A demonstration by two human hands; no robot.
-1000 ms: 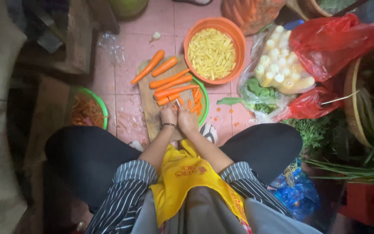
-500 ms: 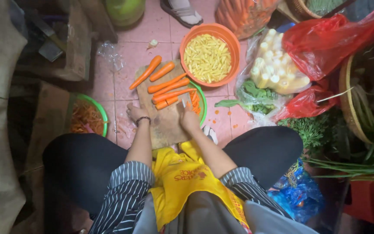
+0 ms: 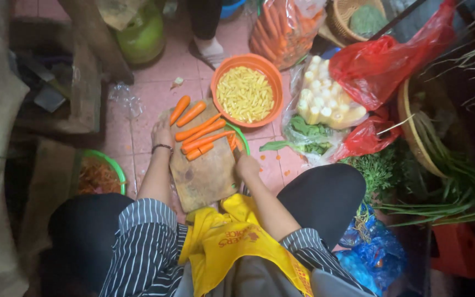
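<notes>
A wooden cutting board [image 3: 202, 176] lies on the pink tiled floor between my knees, partly over a green bowl [image 3: 242, 137]. Several whole peeled carrots [image 3: 202, 137] lie across its far end. My left hand [image 3: 162, 135], with a dark wristband, grips the board's far left edge beside the carrots. At the board's right edge, next to the green bowl's rim, my right hand [image 3: 246, 164] is curled closed. Whether it holds anything is hidden. An orange bowl [image 3: 219, 82] of yellow cut pieces stands just beyond the board.
A green basket [image 3: 115, 168] of carrot peelings sits at the left. Right of the board lie a bag of pale baby corn [image 3: 325, 104], red bags [image 3: 380, 66], leafy greens [image 3: 309, 137], herbs [image 3: 380, 170] and a woven basket [image 3: 413, 137]. Another person's sandalled foot [image 3: 210, 49] and a green cylinder [image 3: 141, 36] stand behind.
My hands, together over the board's middle a second ago, have moved apart to its left and right edges. The view has tilted further forward.
</notes>
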